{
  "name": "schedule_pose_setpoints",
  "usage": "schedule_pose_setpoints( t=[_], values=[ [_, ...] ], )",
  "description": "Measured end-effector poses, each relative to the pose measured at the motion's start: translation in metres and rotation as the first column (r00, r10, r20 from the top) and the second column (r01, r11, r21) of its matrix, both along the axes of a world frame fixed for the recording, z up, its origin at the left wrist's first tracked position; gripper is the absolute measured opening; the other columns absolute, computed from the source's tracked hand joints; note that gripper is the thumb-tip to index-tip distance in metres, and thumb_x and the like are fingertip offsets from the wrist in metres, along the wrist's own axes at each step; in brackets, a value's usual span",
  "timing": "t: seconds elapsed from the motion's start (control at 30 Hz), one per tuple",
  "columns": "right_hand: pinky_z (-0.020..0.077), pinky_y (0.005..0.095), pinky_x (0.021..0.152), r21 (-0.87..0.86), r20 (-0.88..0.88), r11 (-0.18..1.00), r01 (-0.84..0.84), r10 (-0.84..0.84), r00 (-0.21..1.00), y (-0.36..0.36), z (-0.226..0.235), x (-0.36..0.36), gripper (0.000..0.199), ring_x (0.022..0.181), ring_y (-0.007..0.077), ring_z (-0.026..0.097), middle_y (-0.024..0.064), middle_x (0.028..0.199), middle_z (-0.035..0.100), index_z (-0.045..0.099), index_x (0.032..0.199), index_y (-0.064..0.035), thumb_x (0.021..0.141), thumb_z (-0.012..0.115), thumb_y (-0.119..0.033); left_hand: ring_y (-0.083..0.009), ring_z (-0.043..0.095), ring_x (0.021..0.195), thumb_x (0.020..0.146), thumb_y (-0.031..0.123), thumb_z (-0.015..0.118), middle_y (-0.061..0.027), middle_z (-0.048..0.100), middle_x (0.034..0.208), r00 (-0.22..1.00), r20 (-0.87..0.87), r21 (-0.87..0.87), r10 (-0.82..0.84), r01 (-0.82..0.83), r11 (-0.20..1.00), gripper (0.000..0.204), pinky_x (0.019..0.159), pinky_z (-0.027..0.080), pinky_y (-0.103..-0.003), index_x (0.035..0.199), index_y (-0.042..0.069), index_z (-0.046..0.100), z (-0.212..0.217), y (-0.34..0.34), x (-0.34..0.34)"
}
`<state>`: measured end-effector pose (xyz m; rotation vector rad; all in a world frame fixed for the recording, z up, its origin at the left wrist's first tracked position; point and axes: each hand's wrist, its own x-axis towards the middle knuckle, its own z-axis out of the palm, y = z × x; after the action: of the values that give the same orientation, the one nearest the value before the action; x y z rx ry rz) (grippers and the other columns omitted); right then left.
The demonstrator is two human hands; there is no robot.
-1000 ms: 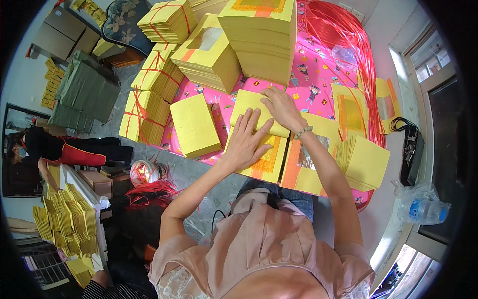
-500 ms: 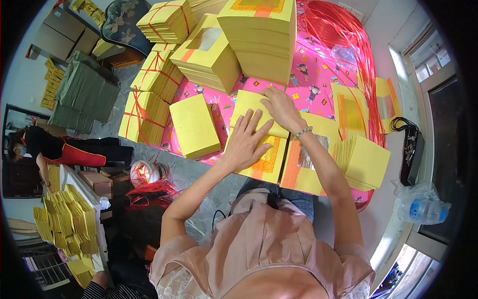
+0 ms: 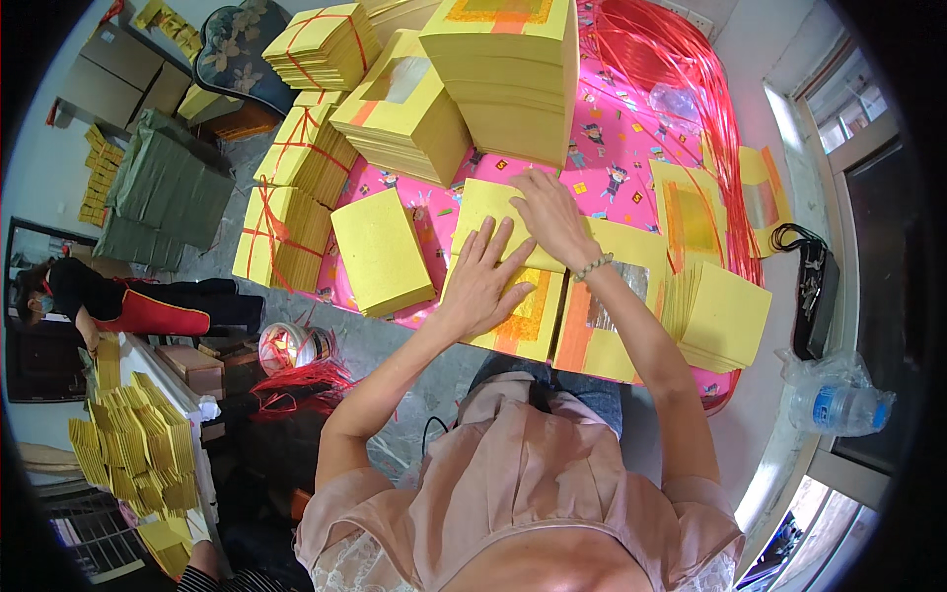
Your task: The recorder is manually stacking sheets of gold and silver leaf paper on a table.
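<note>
In front of me lies a yellow paper sheet (image 3: 475, 202), its far part plain and folded over, its near part showing an orange-gold panel (image 3: 526, 314). My left hand (image 3: 483, 281) rests flat across it with the fingers spread. My right hand (image 3: 554, 215), a beaded bracelet at the wrist, presses on the sheet's far right part with bent fingers; their tips are partly hidden. Under my right forearm is a second yellow sheet (image 3: 617, 266) with an orange strip and a silver panel. To the left sits a plain yellow paper stack (image 3: 382, 252).
Tall yellow stacks (image 3: 498, 94) stand at the table's far side, beside bundles tied with red string (image 3: 286, 237). Fanned yellow sheets (image 3: 725, 316) lie to the right. Red strands (image 3: 725, 158) hang over the pink tablecloth (image 3: 617, 118). A person (image 3: 138, 296) stands by another table at far left.
Both my hands stay on the sheet, almost in the same place. The whole view has shifted slightly. At lower left, another person's arm has moved a little.
</note>
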<state>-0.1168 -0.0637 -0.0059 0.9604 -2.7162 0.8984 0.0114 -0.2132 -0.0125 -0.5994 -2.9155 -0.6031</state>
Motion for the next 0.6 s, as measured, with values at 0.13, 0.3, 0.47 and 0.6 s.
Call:
schedule_pose_setpoints(
  t=[0.13,0.3,0.47,0.6],
  values=[
    [0.0414,0.0468,0.107,-0.082,-0.085,0.996,-0.022,0.015,0.996,0.012,-0.001,0.035,0.038,0.127,0.0378,0.05,0.0203,0.13,0.057,0.057,0.129,0.0,0.094,0.06,-0.016,-0.0475,0.018,0.149,0.099,0.044,0.053,-0.0238,0.024,0.161,1.0,0.006,-0.015,-0.005,0.005,1.0,0.061,0.12,0.019,-0.057,0.15,0.013,0.044,-0.002,-0.002,-0.001],
    [0.0261,0.0525,0.118,0.062,-0.006,0.995,-0.076,0.076,0.997,0.046,-0.009,0.097,0.051,0.143,0.0387,0.035,0.0191,0.148,0.046,0.045,0.144,0.0003,0.096,0.054,-0.016,-0.0479,0.018,0.149,0.098,0.047,0.053,-0.0245,0.024,0.161,1.0,-0.022,-0.015,0.009,-0.009,1.0,0.062,0.12,0.019,-0.057,0.151,0.014,0.043,-0.003,-0.003,-0.001],
    [0.0163,0.0554,0.121,0.214,0.023,0.965,-0.149,0.148,0.989,0.067,-0.009,0.113,0.069,0.151,0.0345,0.023,0.0155,0.161,0.03,0.029,0.156,-0.0039,0.098,0.055,-0.031,-0.0484,0.02,0.148,0.097,0.05,0.054,-0.025,0.025,0.16,1.0,-0.029,-0.036,-0.01,0.009,0.999,0.066,0.12,0.02,-0.056,0.153,0.018,0.04,-0.001,-0.002,0.0],
    [0.0125,0.0559,0.122,0.178,0.097,0.967,-0.18,0.165,0.982,0.069,-0.011,0.12,0.073,0.153,0.0334,0.019,0.014,0.164,0.025,0.027,0.157,-0.0048,0.098,0.055,-0.038,-0.0486,0.02,0.148,0.096,0.05,0.055,-0.0249,0.026,0.16,1.0,-0.02,-0.027,-0.01,0.009,1.0,0.068,0.12,0.02,-0.057,0.154,0.018,0.04,-0.002,-0.003,0.002]
  ],
)
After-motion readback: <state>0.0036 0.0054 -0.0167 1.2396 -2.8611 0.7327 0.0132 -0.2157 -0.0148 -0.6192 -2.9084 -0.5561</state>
